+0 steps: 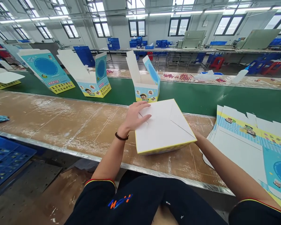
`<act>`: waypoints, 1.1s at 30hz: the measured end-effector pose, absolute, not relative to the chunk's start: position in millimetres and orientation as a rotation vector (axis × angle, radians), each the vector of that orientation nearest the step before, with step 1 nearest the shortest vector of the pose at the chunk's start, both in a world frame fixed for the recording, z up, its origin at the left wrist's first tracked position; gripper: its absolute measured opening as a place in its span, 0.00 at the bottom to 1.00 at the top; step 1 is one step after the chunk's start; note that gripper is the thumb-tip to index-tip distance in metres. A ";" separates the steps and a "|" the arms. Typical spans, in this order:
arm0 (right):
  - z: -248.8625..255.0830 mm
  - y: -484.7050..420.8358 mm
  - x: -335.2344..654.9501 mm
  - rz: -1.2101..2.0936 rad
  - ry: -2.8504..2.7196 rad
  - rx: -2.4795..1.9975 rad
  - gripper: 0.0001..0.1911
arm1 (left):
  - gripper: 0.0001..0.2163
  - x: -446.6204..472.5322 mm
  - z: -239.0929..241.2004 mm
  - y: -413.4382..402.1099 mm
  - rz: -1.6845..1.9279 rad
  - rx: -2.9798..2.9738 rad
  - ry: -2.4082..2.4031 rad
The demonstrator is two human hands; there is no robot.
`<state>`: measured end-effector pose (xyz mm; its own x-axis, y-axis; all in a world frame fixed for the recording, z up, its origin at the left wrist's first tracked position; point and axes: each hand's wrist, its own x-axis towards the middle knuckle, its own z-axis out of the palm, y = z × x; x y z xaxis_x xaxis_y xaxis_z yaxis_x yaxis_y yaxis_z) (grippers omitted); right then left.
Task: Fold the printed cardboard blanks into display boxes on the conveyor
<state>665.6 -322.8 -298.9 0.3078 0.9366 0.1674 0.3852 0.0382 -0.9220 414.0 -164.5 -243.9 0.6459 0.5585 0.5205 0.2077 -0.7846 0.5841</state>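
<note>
A cardboard box [162, 129] sits in front of me with its white face of crossed flaps turned up and a yellow edge along its rim. My left hand [136, 116] lies on the left side of that white face, thumb and fingers apart. Behind the right side of the box, my right hand is hidden; only the wrist [198, 137] and forearm show, so its fingers cannot be made out. Just beyond stands an open printed box [146, 89] with raised flaps.
More open boxes [93, 84] stand along the green conveyor belt [121, 90]. Flat printed cardboard blanks [241, 145] are stacked at my right. A blue crate [9, 156] is at lower left. On the far side lie small red pieces [184, 77] and a white bottle [240, 75].
</note>
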 end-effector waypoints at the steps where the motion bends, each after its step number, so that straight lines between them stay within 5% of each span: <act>1: -296.2 -328.9 662.6 0.806 -1.240 -1.530 0.33 | 0.18 409.9 -241.7 -170.9 1.013 2.390 0.571; 4: -280.0 -336.1 666.3 1.177 -1.079 -1.451 0.30 | 0.17 401.9 -235.3 -186.4 1.189 2.393 0.491; 6: -263.7 -335.2 679.5 1.137 -0.940 -1.370 0.26 | 0.17 401.8 -236.6 -188.1 1.407 2.365 0.489; 12: -203.9 -324.3 732.5 0.415 -1.093 -1.279 0.24 | 0.12 435.5 -302.3 -164.4 1.781 2.072 0.684; 17: -196.3 -274.5 777.8 -0.308 -1.466 -1.711 0.06 | 0.14 470.8 -378.1 -176.3 1.155 2.257 0.815; 21: -226.3 -226.8 812.6 -0.645 -1.547 -2.111 0.12 | 0.15 477.6 -397.9 -185.7 0.727 2.400 0.722; 30: -290.3 -188.9 834.7 -0.642 -1.522 -2.225 0.32 | 0.16 473.0 -403.3 -180.1 0.683 2.343 0.755; 33: -303.6 -197.2 827.5 -0.627 -1.513 -2.170 0.31 | 0.15 471.9 -404.2 -179.1 0.683 2.334 0.752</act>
